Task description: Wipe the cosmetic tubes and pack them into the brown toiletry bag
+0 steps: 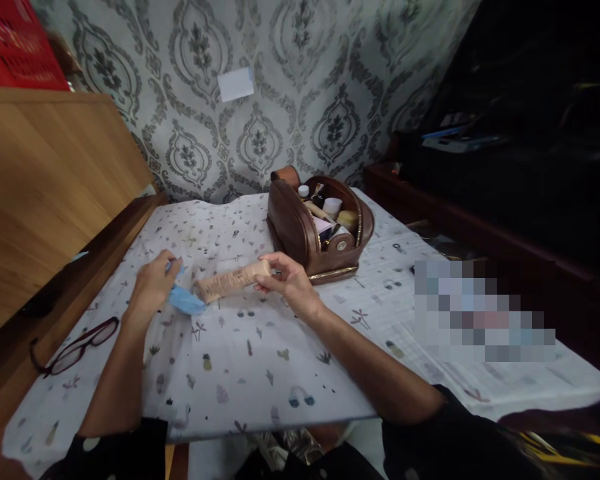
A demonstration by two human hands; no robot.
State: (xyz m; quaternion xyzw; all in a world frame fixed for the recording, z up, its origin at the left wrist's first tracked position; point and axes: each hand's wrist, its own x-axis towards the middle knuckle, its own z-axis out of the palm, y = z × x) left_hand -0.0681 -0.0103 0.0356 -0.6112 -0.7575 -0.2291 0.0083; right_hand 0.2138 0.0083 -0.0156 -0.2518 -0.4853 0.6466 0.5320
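My right hand [289, 279] grips one end of a beige tube [233, 281] with dark print, held level just above the patterned white cloth [240, 360]. My left hand [155, 283] pinches a blue cloth [186, 301] against the tube's other end. Behind the tube stands an open brown leather toiletry bag [300, 233] with several small bottles and tubes inside.
Dark-framed glasses [75, 350] lie near the cloth's left edge. A wooden panel [45, 193] rises at the left, with a red crate [15, 43] above it. Patterned wallpaper is behind. Dark furniture [505, 200] stands at the right, beside a blurred patch.
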